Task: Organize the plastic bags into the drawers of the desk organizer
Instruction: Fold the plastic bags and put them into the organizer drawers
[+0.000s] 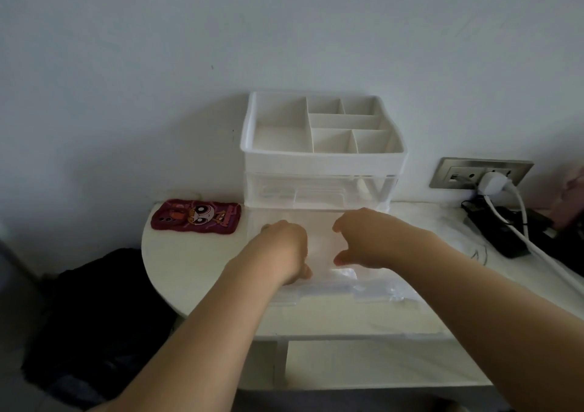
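We have the lower drawer (316,298) of the desk organizer (322,162) pulled well out over the tabletop (189,269). Our left hand (284,249) and right hand (366,241) are down inside it, near each other, fingers curled downward onto clear plastic bags (346,277) lying in the drawer. Whether our hands pinch the plastic or only press it flat, we cannot tell. We judge that some bags are in place; settling them and pushing the drawer shut is not yet done. Something pale at the right of the tabletop may be more plastic, too faint to say.
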`<state>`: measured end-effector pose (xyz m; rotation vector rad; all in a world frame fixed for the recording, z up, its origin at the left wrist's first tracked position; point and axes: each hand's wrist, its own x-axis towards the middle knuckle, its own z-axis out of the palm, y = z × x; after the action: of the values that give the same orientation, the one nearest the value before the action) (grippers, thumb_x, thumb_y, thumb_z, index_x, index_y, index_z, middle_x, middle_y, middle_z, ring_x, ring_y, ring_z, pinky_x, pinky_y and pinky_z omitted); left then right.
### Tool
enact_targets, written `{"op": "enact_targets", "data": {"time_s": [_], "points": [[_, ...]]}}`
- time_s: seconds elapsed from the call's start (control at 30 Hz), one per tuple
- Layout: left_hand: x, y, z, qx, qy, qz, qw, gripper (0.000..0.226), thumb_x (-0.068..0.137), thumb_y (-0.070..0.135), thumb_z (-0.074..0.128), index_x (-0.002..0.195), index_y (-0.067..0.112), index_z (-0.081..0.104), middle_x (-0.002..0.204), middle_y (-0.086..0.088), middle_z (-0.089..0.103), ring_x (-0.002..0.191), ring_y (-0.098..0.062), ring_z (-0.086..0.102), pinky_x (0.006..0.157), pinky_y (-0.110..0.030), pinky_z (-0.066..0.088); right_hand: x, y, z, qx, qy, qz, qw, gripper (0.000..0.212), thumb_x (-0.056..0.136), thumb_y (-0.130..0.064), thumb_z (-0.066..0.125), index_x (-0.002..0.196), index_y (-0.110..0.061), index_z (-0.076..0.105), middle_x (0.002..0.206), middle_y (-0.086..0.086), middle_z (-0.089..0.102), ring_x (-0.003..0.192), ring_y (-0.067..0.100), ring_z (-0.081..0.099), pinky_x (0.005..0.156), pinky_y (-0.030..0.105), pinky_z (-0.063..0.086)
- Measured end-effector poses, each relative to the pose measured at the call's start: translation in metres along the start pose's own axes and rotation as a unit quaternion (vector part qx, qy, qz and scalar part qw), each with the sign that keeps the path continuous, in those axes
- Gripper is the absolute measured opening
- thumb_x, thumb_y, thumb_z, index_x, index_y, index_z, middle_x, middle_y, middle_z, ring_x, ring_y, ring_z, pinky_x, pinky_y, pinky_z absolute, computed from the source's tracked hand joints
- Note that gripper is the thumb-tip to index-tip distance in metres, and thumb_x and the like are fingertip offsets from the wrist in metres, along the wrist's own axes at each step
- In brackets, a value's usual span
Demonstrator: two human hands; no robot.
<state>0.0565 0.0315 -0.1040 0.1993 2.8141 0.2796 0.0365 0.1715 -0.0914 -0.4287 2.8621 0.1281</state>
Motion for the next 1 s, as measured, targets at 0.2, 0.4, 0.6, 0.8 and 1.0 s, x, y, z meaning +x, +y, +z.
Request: {"op": "enact_targets", "data": {"time_s": [0.2, 0.4, 0.6, 0.8, 1.0], "points": [[0.005, -0.006, 0.011, -0.028, 0.036, 0.003, 0.999, 0.055, 0.078, 0.031, 0.074, 0.123, 0.014, 0.047, 0.124, -0.008, 0.037, 0.112, -0.028, 0.045, 0.077, -0.032, 0.04, 0.009, 0.002, 0.012, -0.002, -0.05, -0.008, 0.999, 0.05, 0.086, -0.042, 0.064, 0.125, -0.012, 0.052, 0.121, 0.005, 0.059, 0.11, 0.023, 0.054, 0.093, 0.03, 0.043], [0.011, -0.003, 0.006, 0.003, -0.042, -0.004, 0.999, 0.077, 0.084, 0.037, 0.068, 0.146, 0.016, 0.027, 0.152, -0.017, 0.017, 0.139, -0.036, 0.022, 0.108, -0.044, 0.035, -0.003, 0.013, -0.005, 0.039, -0.013, -0.049, 0.998, 0.06, 0.083, -0.042, 0.066, 0.136, -0.02, 0.045, 0.138, -0.002, 0.047, 0.126, 0.017, 0.043, 0.104, 0.031, 0.034], [0.016, 0.001, 0.003, 0.012, -0.062, 0.001, 0.998, 0.081, 0.084, 0.038, 0.066, 0.149, 0.022, 0.021, 0.154, -0.014, 0.011, 0.142, -0.036, 0.012, 0.109, -0.046, 0.033, -0.003, 0.006, -0.007, 0.037, -0.05, -0.091, 0.994, 0.086, 0.074, -0.051, 0.072, 0.145, -0.026, 0.031, 0.148, -0.007, 0.036, 0.134, 0.017, 0.034, 0.109, 0.033, 0.028], [0.022, -0.007, 0.007, -0.014, -0.045, 0.009, 0.999, 0.085, 0.08, 0.038, 0.071, 0.148, 0.028, 0.021, 0.154, -0.009, 0.014, 0.143, -0.032, 0.007, 0.11, -0.048, 0.031, 0.012, 0.016, -0.003, 0.035, -0.078, -0.103, 0.991, 0.085, 0.077, -0.042, 0.073, 0.147, -0.027, 0.027, 0.149, -0.005, 0.034, 0.137, 0.02, 0.032, 0.112, 0.034, 0.026], [0.02, -0.006, 0.009, -0.022, -0.049, -0.006, 0.999, 0.092, 0.081, 0.037, 0.07, 0.149, 0.029, 0.008, 0.154, -0.011, -0.011, 0.143, -0.033, 0.006, 0.104, -0.043, 0.037, 0.016, 0.013, 0.014, 0.007, -0.049, -0.115, 0.992, 0.076, 0.08, -0.028, 0.073, 0.144, -0.022, 0.032, 0.137, 0.003, 0.045, 0.126, 0.023, 0.04, 0.101, 0.03, 0.031]]}}
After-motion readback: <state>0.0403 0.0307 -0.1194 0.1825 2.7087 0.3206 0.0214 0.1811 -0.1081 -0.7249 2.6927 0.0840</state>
